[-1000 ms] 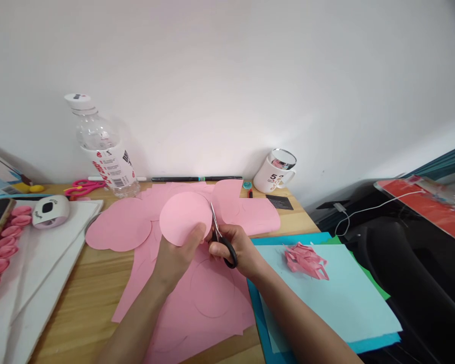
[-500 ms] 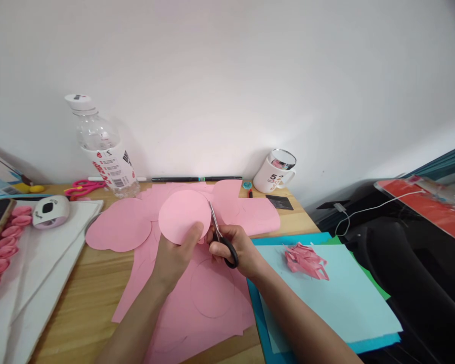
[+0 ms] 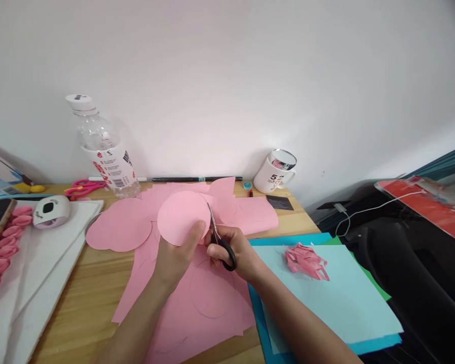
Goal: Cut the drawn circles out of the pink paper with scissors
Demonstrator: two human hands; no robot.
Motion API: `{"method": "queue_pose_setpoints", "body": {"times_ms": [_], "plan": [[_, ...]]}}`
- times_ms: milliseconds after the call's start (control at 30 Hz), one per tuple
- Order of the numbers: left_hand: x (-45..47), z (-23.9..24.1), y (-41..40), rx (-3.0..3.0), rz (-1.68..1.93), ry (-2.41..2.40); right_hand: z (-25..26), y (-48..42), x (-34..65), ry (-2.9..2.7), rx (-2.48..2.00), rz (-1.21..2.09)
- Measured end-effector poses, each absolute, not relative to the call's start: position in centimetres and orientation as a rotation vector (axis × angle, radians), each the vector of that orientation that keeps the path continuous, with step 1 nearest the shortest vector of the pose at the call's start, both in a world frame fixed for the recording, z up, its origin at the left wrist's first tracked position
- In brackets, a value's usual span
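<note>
The left hand [image 3: 177, 262] pinches a pink disc [image 3: 180, 216] above pink sheets [image 3: 214, 298] on the bench [image 3: 74, 288]; the right hand [image 3: 239, 247] clasps scissors [image 3: 229, 248] at the disc's right edge; turning the disc steadily should keep the curve smooth.

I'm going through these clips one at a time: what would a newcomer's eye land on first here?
Probably the pink paper round near the centre, held up by the left hand, with the black-handled scissors in the right hand at its right edge. After that, perhaps the crumpled pink scraps on the pale blue sheet at right, and the tall clear bottle at back left, near the wall.
</note>
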State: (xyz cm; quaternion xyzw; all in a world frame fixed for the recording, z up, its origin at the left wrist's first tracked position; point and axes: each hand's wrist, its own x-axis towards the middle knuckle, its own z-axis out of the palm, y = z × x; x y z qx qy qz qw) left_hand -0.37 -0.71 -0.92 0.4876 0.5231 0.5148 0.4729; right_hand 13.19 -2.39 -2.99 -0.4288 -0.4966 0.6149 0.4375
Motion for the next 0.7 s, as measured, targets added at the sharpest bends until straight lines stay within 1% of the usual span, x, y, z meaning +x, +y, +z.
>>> {"method": "queue_pose_setpoints", "body": {"times_ms": [267, 500, 700], "plan": [[-0.67, -1.27, -0.49, 1.193, 1.141, 1.219, -2.79, -2.12, 13.32, -1.192, -1.062, 1.455], [-0.78, -1.27, -0.50, 1.208, 1.146, 1.211, -3.05, -2.14, 13.40, -1.211, -1.007, 1.446], [-0.87, -1.36, -0.29, 1.254, 1.139, 1.218, -3.22, -2.13, 13.42, -1.202, -1.052, 1.457]]}}
